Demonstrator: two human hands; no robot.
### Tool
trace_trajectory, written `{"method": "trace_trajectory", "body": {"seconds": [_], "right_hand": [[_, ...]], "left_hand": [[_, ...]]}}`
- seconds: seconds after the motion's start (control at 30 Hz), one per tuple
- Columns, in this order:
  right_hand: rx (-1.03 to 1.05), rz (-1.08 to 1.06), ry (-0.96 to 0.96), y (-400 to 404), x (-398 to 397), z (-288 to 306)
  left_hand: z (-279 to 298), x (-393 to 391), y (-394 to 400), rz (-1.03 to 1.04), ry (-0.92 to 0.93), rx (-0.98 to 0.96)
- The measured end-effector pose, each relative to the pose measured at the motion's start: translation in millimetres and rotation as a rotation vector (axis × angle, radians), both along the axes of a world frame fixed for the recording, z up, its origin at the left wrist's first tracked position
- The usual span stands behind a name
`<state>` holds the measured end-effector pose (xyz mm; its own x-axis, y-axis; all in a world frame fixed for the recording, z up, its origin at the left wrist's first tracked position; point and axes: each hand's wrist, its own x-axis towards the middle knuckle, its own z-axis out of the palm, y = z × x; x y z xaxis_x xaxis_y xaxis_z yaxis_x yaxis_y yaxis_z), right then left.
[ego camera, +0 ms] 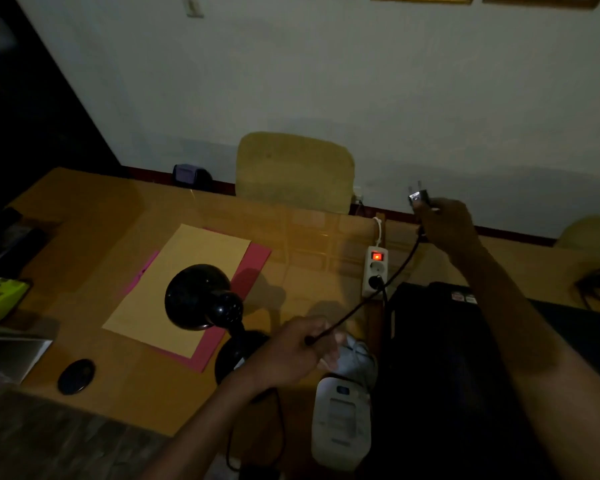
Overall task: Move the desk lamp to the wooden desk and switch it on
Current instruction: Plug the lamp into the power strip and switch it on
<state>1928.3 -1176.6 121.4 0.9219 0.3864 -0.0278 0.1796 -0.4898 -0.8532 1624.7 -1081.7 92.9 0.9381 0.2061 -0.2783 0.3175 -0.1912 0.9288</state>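
Observation:
The black desk lamp (201,299) stands unlit on the wooden desk (84,209), its shade over a tan sheet. Its black cord (378,289) runs taut from my left hand (298,351), which grips it near the lamp's base, up to my right hand (447,226). My right hand holds the lamp's plug (419,197) in the air, prongs pointing up, above and right of a white power strip (376,270). The strip's red switch glows, and another black plug sits in its lower socket.
A tan sheet on a pink folder (187,289) lies mid-desk. A black oval object (76,375) and a green device (0,297) are at the left. A white appliance (342,424) and a black case (437,358) sit at the right. A chair (295,171) stands behind the desk.

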Motion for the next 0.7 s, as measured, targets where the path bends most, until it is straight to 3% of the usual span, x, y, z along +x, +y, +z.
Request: {"method": "trace_trajectory", "body": {"seconds": [0.07, 0.2, 0.3, 0.47, 0.6, 0.7], "right_hand": [[-0.204, 0.120, -0.054, 6.4, 15.3, -14.3], [-0.532, 0.342, -0.125, 17.1, 30.3, -41.9], [-0.705, 0.511, -0.169, 22.2, 38.8, -54.8], [-0.793, 0.575, -0.209, 29.4, 55.3, -80.7], [-0.781, 0.552, -0.213, 35.7, 62.5, -104.6], [-0.774, 0.572, -0.174, 37.0, 66.6, -118.5]], "left_hand": [[9.1, 15.3, 1.6, 0.054, -0.060, -0.042], [8.7, 50.3, 19.5, 0.245, -0.203, 0.167], [-0.8, 74.9, 40.8, 0.339, -0.211, 0.238], [-15.3, 108.0, 64.9, 0.302, -0.157, 0.407], [-51.4, 120.8, 71.9, 0.192, 0.032, 0.586], [-81.3, 133.0, 70.6, 0.110, 0.128, 0.539]]}}
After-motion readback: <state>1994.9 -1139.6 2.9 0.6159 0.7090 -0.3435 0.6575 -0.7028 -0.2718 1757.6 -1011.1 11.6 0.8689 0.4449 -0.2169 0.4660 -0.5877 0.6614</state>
